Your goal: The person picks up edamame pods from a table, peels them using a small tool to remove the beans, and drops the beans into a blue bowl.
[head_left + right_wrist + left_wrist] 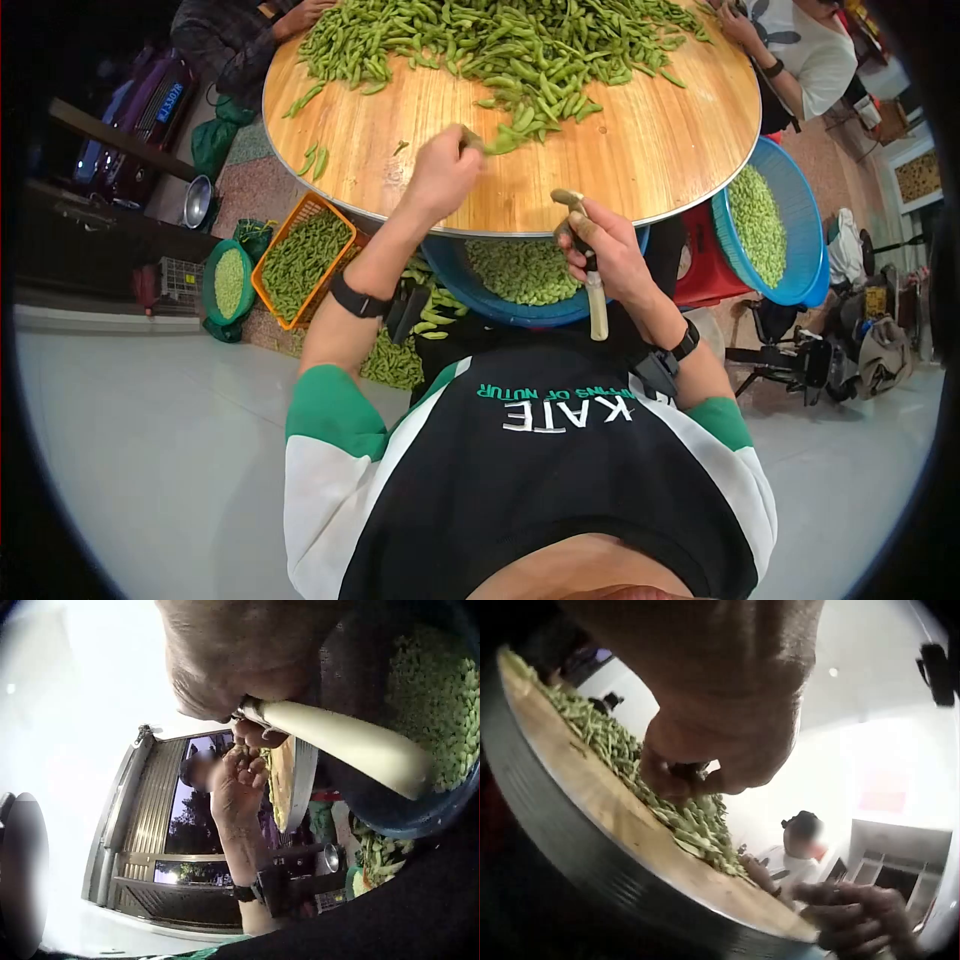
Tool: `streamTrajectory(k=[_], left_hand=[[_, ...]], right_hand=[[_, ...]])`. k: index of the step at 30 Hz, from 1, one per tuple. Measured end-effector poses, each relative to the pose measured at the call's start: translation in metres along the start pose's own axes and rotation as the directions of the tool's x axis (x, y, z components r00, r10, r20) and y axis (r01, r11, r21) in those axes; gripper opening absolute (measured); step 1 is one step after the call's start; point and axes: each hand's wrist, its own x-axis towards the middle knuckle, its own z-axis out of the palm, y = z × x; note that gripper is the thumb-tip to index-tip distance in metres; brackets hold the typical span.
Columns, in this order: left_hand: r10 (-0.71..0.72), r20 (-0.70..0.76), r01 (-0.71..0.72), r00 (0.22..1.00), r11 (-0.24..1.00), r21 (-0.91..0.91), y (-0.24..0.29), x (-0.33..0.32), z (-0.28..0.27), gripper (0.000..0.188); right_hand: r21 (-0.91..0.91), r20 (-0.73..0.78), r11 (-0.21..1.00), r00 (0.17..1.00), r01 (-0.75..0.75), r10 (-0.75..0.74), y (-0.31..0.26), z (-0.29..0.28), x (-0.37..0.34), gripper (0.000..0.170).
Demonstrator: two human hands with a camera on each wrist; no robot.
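Observation:
My left hand (445,172) is over the wooden tabletop, blurred, at the near edge of a big heap of green soybean pods (520,70). Its fingers curl in toward the thumb in the left wrist view, right beside the pods; I cannot tell whether a pod is between them. Nearer my body, my right hand (612,245) grips a tool by its cream handle (337,742), which points down past the table edge. The tool's working end is hidden in the fingers. A brownish cover (567,197) shows at the right fingertips.
Below the table edge stands a blue basin (545,318) of shelled beans. An orange crate (290,318) of pods is at left, another blue basin (805,215) of beans at right. Two other people sit across the round table (350,140).

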Motion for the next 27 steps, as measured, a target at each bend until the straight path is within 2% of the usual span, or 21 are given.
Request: streamTrajectory(k=[1, 2, 3, 4, 6, 11, 14, 18, 20, 22, 23, 25, 26, 27], left_hand=[[0.000, 0.011, 0.000, 1.000, 1.000, 0.003, 0.010, -0.011, 0.003, 0.017], [-0.088, 0.158, 0.137, 0.983, 0.935, -0.328, 0.023, -0.026, 0.008, 0.016], [-0.120, 0.322, 0.299, 0.939, 0.746, -0.595, 0.034, -0.038, 0.014, 0.015], [-0.117, 0.331, 0.304, 0.936, 0.744, -0.596, 0.040, -0.046, 0.020, 0.015], [-0.115, 0.352, 0.338, 0.929, 0.650, -0.680, 0.048, -0.057, 0.030, 0.013], [-0.054, 0.301, 0.262, 0.952, 0.652, -0.711, 0.052, -0.065, 0.041, 0.014], [-0.040, 0.249, 0.210, 0.968, 0.672, -0.710, 0.052, -0.067, 0.042, 0.015], [-0.026, 0.268, 0.199, 0.963, 0.740, -0.643, 0.050, -0.068, 0.041, 0.015], [-0.018, 0.279, 0.192, 0.960, 0.768, -0.610, 0.048, -0.071, 0.044, 0.015], [0.138, 0.103, -0.051, 0.985, 0.807, -0.588, 0.045, -0.073, 0.052, 0.016], [0.137, 0.103, -0.050, 0.985, 0.806, -0.589, 0.043, -0.073, 0.053, 0.016], [0.082, 0.228, 0.100, 0.970, 0.720, -0.686, 0.046, -0.072, 0.050, 0.019], [0.084, 0.227, 0.099, 0.970, 0.719, -0.688, 0.045, -0.070, 0.049, 0.019], [0.050, 0.348, 0.266, 0.936, 0.549, -0.792, 0.042, -0.068, 0.048, 0.019]], right_hand=[[0.008, -0.008, 1.000, 1.000, 0.001, 0.000, -0.003, 0.005, 0.000, 0.035], [0.068, -0.001, 0.998, 1.000, -0.012, 0.012, -0.008, 0.010, 0.000, 0.036], [0.124, 0.007, 0.992, 1.000, -0.024, 0.023, -0.011, 0.013, 0.001, 0.036], [0.153, 0.034, 0.988, 0.999, -0.025, 0.020, -0.010, 0.014, 0.003, 0.037], [0.173, 0.066, 0.985, 0.998, -0.013, 0.002, -0.009, 0.011, 0.001, 0.032], [0.226, 0.144, 0.974, 0.988, 0.027, -0.060, -0.008, 0.012, -0.003, 0.027], [0.154, 0.124, 0.986, 0.989, 0.056, -0.075, -0.006, 0.014, -0.005, 0.028], [0.158, 0.127, 0.986, 0.989, 0.050, -0.070, -0.008, 0.014, -0.006, 0.026], [0.209, 0.061, 0.975, 0.994, 0.076, -0.090, -0.006, 0.016, -0.008, 0.024], [0.188, 0.056, 0.978, 0.993, 0.088, -0.100, -0.006, 0.016, -0.008, 0.024], [0.168, 0.051, 0.981, 0.993, 0.100, -0.110, -0.005, 0.016, -0.009, 0.023], [0.204, 0.049, 0.976, 0.995, 0.071, -0.083, -0.011, 0.018, -0.011, 0.022], [0.239, 0.050, 0.970, 0.997, 0.044, -0.058, -0.013, 0.018, -0.012, 0.021], [0.237, 0.050, 0.971, 0.997, 0.044, -0.057, -0.014, 0.017, -0.012, 0.021]])
